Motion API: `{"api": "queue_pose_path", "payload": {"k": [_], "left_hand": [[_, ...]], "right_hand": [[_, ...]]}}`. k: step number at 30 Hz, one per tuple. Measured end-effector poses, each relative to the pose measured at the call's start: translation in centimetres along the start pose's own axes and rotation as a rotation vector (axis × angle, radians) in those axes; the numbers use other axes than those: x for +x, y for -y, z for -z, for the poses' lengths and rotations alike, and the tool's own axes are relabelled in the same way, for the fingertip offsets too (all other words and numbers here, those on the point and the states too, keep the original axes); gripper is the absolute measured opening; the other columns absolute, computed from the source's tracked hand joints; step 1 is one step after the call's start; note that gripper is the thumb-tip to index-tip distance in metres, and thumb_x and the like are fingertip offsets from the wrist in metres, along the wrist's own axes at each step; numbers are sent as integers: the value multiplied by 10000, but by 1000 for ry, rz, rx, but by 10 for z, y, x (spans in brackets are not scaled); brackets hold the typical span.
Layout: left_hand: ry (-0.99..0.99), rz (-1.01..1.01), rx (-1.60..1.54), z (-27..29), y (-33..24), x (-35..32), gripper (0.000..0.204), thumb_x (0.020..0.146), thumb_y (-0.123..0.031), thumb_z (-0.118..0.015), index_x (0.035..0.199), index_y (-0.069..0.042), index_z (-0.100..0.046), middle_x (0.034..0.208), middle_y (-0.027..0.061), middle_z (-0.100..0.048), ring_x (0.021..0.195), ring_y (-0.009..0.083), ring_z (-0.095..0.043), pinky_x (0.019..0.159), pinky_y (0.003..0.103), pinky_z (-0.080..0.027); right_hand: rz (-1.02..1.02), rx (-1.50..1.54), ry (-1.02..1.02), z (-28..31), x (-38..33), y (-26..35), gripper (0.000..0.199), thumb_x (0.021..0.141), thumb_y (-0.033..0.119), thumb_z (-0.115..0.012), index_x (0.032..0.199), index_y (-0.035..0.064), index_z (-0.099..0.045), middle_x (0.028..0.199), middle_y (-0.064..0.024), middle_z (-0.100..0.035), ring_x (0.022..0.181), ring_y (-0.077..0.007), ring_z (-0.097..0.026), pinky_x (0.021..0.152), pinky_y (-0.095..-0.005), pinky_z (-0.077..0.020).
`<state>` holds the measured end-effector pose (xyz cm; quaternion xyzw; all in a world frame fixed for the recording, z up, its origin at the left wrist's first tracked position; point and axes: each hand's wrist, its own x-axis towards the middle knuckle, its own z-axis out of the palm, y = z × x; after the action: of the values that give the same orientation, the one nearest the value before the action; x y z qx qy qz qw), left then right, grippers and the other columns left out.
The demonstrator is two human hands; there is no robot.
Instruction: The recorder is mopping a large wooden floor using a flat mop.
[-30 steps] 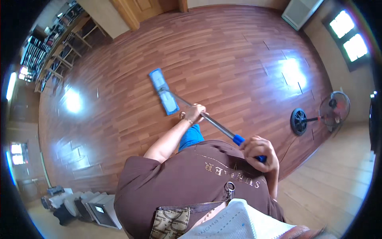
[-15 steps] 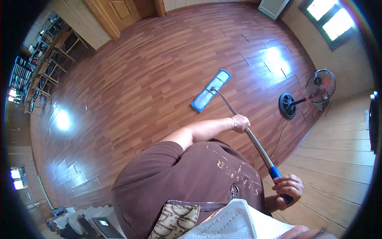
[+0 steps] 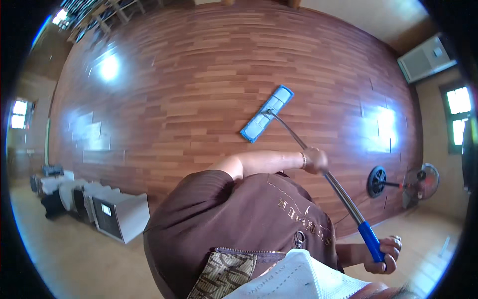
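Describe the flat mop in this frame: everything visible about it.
The flat mop has a rectangular blue pad lying flat on the reddish wooden floor, set diagonally. A shiny metal pole slopes from the pad's middle back toward the person, ending in a blue grip. The left hand clasps the pole partway along; the right hand holds the blue grip at its upper end.

Brown short-sleeved shirt (image 3: 239, 219) (gold lettering), wrist bracelet (image 3: 303, 159).
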<state>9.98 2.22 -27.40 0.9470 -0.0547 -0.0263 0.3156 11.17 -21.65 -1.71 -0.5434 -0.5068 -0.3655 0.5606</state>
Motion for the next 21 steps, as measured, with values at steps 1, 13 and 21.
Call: {"api": "queue_pose_path", "payload": {"k": [1, 13, 21], "left_hand": [[-26, 42, 25, 5, 12, -17, 132, 643, -219, -581, 680, -119, -659, 727, 125, -661, 743, 341, -661, 662, 458, -539], [-406, 460, 132, 33, 166, -237, 247, 733, -294, -598, 560, -118, -587, 643, 138, -618, 652, 360, -627, 576, 476, -514], [-528, 794, 154, -1, 190, -369, 302, 783, -297, -586, 579, -75, -572, 690, 140, -622, 740, 346, -620, 646, 466, -499]], "right_hand": [[-55, 100, 33, -14, -1, 0, 314, 918, 393, -446, 799, 106, -491, 579, -46, -471, 563, -208, -476, 523, -351, -304], [-461, 1111, 434, -200, -64, 31, 183, 848, 145, -574, 712, 38, -514, 604, -136, -601, 590, -295, -627, 646, -481, -508], [-676, 1320, 933, -254, -105, 68, 63, 618, 58, -591, 678, 40, -590, 687, -104, -623, 728, -292, -635, 881, -465, -442]]}}
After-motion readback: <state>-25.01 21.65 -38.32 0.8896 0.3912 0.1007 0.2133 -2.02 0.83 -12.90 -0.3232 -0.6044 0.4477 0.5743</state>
